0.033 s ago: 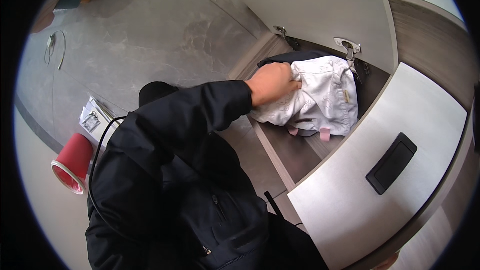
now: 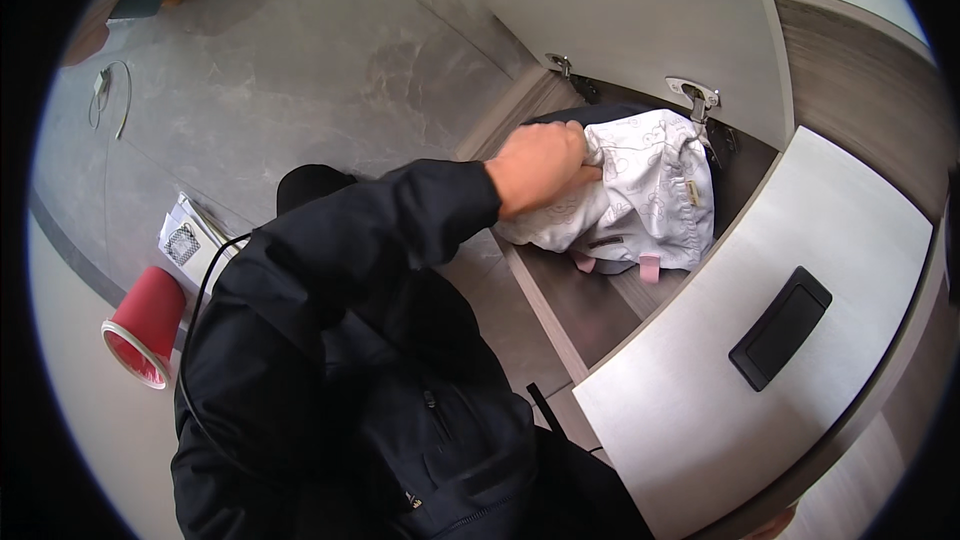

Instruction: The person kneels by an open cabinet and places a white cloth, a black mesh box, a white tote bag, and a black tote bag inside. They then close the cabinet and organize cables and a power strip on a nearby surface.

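Observation:
My left hand (image 2: 545, 166) reaches in from the left and is closed on the upper left edge of a white printed cloth piece (image 2: 655, 180). That cloth has gathered folds, a small yellowish label and pink tabs (image 2: 649, 269) along its lower edge. It lies bunched in the opening of a wooden cabinet, on top of a dark fabric item (image 2: 610, 112). Only a sliver of my right hand (image 2: 777, 523) shows at the bottom edge, beside the rim of the pale panel; its fingers are mostly hidden.
A pale cabinet door (image 2: 650, 20) stands swung out on metal hinges (image 2: 692, 93) behind the opening. A pale front panel (image 2: 690, 400) with a black handle (image 2: 780, 328) is at right. On the left are a red bin (image 2: 150, 315), papers (image 2: 188, 240) and a white cable (image 2: 124, 100).
My left hand has shifted very slightly left, still on the cloth. The cloth has barely moved.

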Demonstrator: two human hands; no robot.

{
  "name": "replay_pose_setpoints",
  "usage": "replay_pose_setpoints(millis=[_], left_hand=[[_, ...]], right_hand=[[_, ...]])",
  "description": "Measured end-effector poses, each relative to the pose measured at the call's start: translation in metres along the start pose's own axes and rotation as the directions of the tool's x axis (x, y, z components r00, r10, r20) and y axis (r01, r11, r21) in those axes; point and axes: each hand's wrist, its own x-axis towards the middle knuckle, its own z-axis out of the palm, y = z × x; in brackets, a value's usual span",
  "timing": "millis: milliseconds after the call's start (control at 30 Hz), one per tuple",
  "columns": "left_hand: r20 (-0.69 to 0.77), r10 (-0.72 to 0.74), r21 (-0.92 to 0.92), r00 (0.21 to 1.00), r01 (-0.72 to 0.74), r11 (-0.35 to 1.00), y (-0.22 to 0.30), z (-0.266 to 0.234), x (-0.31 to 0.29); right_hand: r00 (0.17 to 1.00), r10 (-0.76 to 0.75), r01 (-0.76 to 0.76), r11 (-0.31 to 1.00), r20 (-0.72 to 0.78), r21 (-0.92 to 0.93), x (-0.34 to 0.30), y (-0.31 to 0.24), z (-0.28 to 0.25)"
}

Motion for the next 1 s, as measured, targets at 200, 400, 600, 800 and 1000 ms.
replay_pose_setpoints(millis=[200,400,600,800,1000], left_hand=[[-0.159,0.073,-0.073,0.985,-0.085,0.994,-0.03,-0.012,0.007],[-0.103,0.025,-0.404,0.994,-0.064,0.913,-0.033,0.004,0.032],[0.042,0.178,-0.23,0.983,-0.164,0.959,-0.031,-0.009,0.038],[0.078,0.286,-0.546,0.955,-0.2,0.814,-0.034,-0.02,0.024],[0.178,0.472,-0.698,0.864,-0.227,0.679,-0.052,-0.035,0.028]], right_hand=[[0.998,0.063,-0.063,0.989,-0.004,-0.135,-0.007,-0.008,-0.017],[0.997,0.079,-0.078,0.967,-0.003,-0.241,-0.01,-0.016,-0.024],[0.996,0.075,-0.066,0.986,0.051,-0.151,-0.002,-0.014,-0.007],[0.995,0.067,-0.059,0.994,0.078,-0.096,0.005,-0.011,0.01],[0.991,0.057,-0.051,0.997,0.118,-0.055,0.014,-0.005,0.021]])
